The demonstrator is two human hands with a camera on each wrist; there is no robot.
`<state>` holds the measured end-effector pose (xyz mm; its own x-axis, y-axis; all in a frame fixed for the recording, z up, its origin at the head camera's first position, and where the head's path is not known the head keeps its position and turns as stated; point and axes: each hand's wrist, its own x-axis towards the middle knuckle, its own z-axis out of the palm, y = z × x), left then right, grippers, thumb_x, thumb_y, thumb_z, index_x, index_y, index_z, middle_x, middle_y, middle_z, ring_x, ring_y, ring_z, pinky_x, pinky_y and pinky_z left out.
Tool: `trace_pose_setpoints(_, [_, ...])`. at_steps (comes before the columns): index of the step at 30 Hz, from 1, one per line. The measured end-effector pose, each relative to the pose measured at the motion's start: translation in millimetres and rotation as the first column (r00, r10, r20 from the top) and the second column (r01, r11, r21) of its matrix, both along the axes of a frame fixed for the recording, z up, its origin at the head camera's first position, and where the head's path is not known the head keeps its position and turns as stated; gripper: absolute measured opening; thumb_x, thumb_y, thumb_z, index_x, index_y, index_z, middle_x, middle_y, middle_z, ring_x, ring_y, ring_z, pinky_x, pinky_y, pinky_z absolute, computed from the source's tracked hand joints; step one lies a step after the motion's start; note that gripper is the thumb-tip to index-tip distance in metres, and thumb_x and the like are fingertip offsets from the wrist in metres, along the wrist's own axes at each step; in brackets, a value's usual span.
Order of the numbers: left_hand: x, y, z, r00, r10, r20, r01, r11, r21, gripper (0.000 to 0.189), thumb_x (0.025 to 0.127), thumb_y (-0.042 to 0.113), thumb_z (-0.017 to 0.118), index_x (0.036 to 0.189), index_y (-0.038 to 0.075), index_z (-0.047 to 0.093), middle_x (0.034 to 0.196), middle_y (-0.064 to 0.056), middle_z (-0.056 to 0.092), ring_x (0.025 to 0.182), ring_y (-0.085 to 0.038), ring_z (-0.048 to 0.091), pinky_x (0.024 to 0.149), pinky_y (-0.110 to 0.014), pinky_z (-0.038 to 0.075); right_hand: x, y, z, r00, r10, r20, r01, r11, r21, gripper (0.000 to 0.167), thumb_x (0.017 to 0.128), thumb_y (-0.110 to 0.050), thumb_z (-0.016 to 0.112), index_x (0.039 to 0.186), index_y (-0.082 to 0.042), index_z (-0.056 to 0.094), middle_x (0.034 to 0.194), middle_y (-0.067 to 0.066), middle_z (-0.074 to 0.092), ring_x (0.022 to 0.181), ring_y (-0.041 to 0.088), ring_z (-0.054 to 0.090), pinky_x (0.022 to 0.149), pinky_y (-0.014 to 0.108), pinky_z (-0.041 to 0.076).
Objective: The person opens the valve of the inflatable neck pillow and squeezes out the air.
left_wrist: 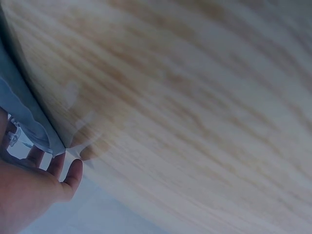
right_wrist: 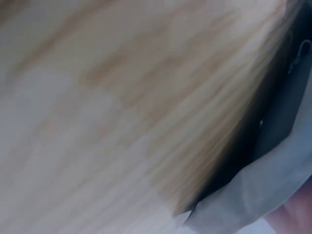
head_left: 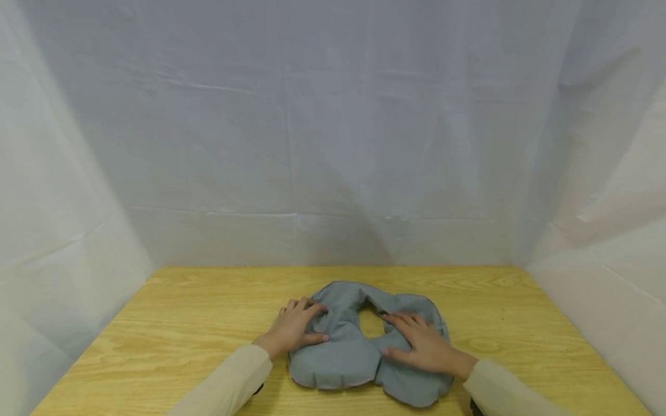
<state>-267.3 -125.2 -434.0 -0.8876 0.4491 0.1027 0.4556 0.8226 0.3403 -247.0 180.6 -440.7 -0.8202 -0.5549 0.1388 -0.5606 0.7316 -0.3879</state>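
Note:
A soft grey neck pillow (head_left: 343, 359), ring-like with a gap in its middle, lies flat and wrinkled on the wooden table. It looks slack. Across its left side rests my left hand (head_left: 292, 328), fingers spread and thumb on the fabric. My right hand (head_left: 425, 349) lies on the right part, its fingertips near the central gap. In the left wrist view the fingers of the left hand touch the pillow's edge beside a small clear plastic valve (left_wrist: 13, 134). A grey flap of the pillow (right_wrist: 253, 190) and a bit of the right hand show in the right wrist view.
The pale wooden table (head_left: 192, 323) extends around the pillow on both sides. Light sheeting (head_left: 333, 144) hangs behind the table's back edge and down its left and right sides.

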Motion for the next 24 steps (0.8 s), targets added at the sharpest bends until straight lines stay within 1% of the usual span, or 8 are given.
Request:
trace_pose_setpoints(6, [0.5, 0.2, 0.3, 1.000, 0.003, 0.004, -0.003, 1.000, 0.002, 0.053, 0.079, 0.045, 0.067, 0.123, 0.021, 0.053, 0.124, -0.011, 0.046, 0.111, -0.037, 0.042, 0.081, -0.051, 0.036, 4.0, -9, 3.1, 0.994, -0.076, 0.072, 0.076, 0.997, 0.004, 0.073, 0.082, -0.061, 0.052, 0.138, -0.017, 0.040, 0.136, 0.011, 0.045, 0.123, 0.040, 0.039, 0.087, 0.066, 0.031])
trace_pose_setpoints(11, [0.2, -0.3, 0.0, 1.000, 0.001, 0.011, -0.001, 1.000, 0.008, 0.053, 0.079, 0.046, 0.066, 0.123, 0.021, 0.053, 0.125, -0.011, 0.046, 0.110, -0.035, 0.042, 0.080, -0.050, 0.035, 4.9, -15, 2.8, 0.988, -0.124, 0.089, 0.122, 0.992, 0.020, 0.078, 0.078, -0.066, 0.052, 0.138, -0.017, 0.040, 0.137, 0.011, 0.044, 0.124, 0.040, 0.038, 0.089, 0.066, 0.030])
trace_pose_setpoints(15, [0.5, -0.6, 0.0, 1.000, -0.001, 0.006, 0.001, 1.000, 0.008, 0.053, 0.078, 0.046, 0.066, 0.123, 0.021, 0.053, 0.125, -0.011, 0.046, 0.109, -0.034, 0.043, 0.079, -0.050, 0.035, 5.4, -22, 3.0, 0.984, -0.156, 0.092, 0.152, 0.987, 0.043, 0.082, 0.076, -0.071, 0.051, 0.138, -0.018, 0.040, 0.137, 0.010, 0.044, 0.124, 0.039, 0.039, 0.090, 0.066, 0.029])
trace_pose_setpoints(19, [1.0, -0.4, 1.2, 1.000, 0.006, 0.014, -0.006, 1.000, 0.006, 0.054, 0.078, 0.047, 0.066, 0.124, 0.022, 0.053, 0.125, -0.011, 0.046, 0.108, -0.034, 0.043, 0.080, -0.049, 0.036, 5.2, -27, 1.1, 0.981, -0.178, 0.073, 0.174, 0.983, 0.059, 0.086, 0.073, -0.074, 0.050, 0.137, -0.019, 0.042, 0.135, 0.009, 0.046, 0.122, 0.038, 0.040, 0.089, 0.065, 0.030])
trace_pose_setpoints(24, [2.3, 0.4, 2.3, 1.000, 0.010, 0.013, -0.010, 1.000, 0.005, 0.054, 0.078, 0.046, 0.066, 0.124, 0.021, 0.053, 0.125, -0.011, 0.046, 0.109, -0.034, 0.043, 0.080, -0.050, 0.035, 4.9, -30, -0.4, 0.979, -0.193, 0.065, 0.187, 0.979, 0.084, 0.090, 0.069, -0.078, 0.050, 0.138, -0.019, 0.041, 0.135, 0.009, 0.045, 0.122, 0.038, 0.040, 0.089, 0.064, 0.031])
